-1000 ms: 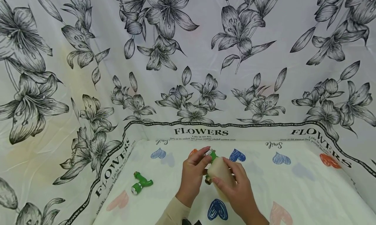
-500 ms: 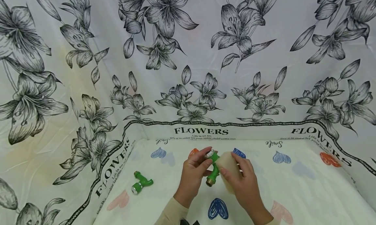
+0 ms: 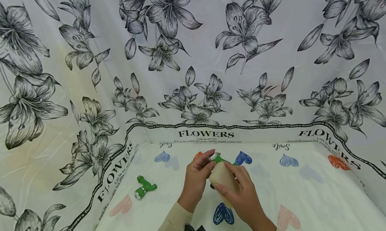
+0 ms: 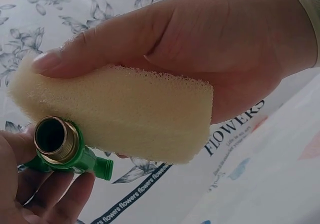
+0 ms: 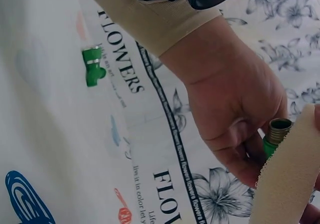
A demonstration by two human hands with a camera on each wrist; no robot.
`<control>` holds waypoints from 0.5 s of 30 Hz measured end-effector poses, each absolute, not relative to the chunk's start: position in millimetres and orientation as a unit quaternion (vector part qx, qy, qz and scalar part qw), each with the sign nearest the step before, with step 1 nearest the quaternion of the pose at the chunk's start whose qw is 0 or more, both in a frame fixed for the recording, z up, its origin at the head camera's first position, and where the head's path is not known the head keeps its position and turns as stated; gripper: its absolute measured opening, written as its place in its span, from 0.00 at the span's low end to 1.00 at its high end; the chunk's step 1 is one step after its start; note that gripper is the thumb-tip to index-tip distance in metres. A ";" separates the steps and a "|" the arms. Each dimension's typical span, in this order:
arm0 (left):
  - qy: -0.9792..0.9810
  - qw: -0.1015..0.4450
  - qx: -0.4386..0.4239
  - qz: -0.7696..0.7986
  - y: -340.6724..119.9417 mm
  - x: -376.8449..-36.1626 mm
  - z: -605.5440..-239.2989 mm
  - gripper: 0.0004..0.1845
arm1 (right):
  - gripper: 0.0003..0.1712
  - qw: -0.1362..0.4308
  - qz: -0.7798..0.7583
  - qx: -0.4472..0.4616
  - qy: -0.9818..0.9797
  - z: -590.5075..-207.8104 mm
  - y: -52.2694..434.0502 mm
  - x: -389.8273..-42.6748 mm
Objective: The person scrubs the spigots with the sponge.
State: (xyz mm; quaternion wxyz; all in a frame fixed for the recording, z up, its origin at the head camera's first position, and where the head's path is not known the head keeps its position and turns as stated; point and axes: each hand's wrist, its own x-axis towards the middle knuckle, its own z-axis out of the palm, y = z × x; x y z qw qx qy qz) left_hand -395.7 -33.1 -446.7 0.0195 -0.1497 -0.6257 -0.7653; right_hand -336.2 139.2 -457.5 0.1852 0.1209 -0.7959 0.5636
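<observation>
A lily-printed cloth drapes the walls and meets the heart-patterned worktop. Near the worktop's middle, toward its front edge, the right hand curls around a cream sponge, pressing it against a green tap fitting pinched by the left hand. The left wrist view alone shows the fitting's brass threaded mouth. A second green fitting lies near the left edge.

A second green fitting lies at lower left on the heart-printed cloth. Behind, across the upper frame, hangs a lily-printed backdrop lettered "FLOWERS".
</observation>
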 end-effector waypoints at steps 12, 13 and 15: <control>-0.630 0.031 -0.158 -0.760 -34.0 -397.8 -449.8 0.21 | 0.40 0.218 0.537 0.143 -0.802 -463.7 142.6 -338.8; -0.629 0.029 -0.158 -0.761 -34.0 -398.0 -450.3 0.21 | 0.40 0.222 0.534 0.144 -0.803 -463.6 142.8 -338.8; -0.626 0.028 -0.158 -0.763 -34.0 -397.9 -450.4 0.21 | 0.40 0.230 0.526 0.143 -0.806 -463.1 143.2 -339.2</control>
